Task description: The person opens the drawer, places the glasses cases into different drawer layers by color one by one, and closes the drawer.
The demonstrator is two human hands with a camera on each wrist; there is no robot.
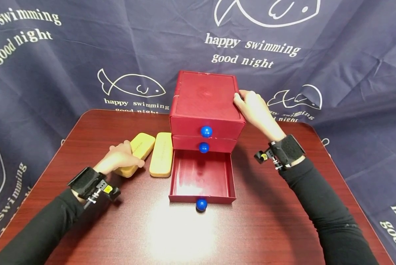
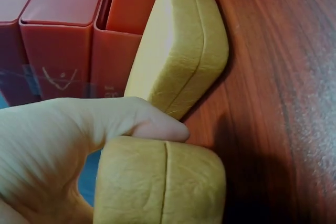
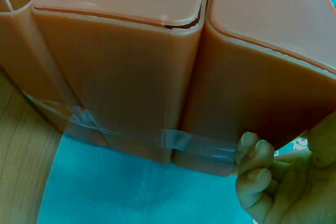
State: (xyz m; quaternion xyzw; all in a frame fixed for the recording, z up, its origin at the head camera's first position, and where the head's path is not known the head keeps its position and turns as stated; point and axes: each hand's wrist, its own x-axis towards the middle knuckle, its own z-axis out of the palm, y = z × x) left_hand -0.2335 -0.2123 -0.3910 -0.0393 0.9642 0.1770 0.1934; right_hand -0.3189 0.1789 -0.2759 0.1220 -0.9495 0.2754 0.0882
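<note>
One yellow case (image 1: pixel 143 142), clamped in the left hand (image 1: pixel 122 157)! Second case (image 1: pixel 161 155) just beside that grip, and a careless swing could knock it; right hand (image 1: pixel 256 110) clasps the red drawer unit (image 1: pixel 205 97).

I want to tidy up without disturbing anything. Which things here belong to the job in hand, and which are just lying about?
In the job:
gripped yellow case, in the left hand
red drawer unit, held by the right hand
open bottom drawer, likely
second yellow case, untouched but probably included

Just the setting; nothing looks stray:
wooden table
fish-print cloth
</note>
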